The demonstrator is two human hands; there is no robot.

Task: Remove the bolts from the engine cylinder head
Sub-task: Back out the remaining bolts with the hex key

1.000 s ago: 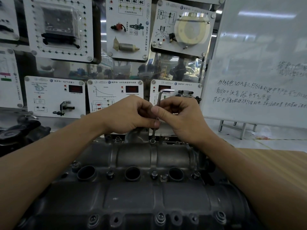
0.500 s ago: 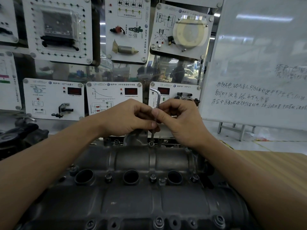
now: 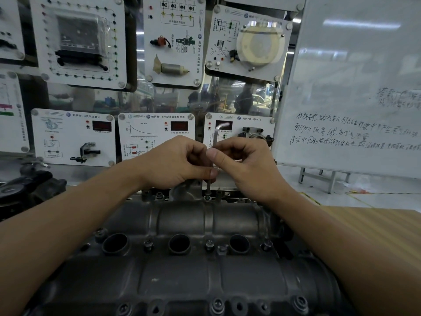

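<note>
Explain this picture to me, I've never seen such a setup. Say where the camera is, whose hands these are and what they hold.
There is one picture, taken by a camera worn on a person's head, looking forward and down. There is no robot: the left hand and right hand are that person's. Both pinch the upright shaft of an L-shaped hex key. Its lower tip sits on a bolt at the far edge of the grey metal cylinder head. More bolts sit between its three round holes. A wooden table shows at the right. Behind are training panels and a whiteboard.
</note>
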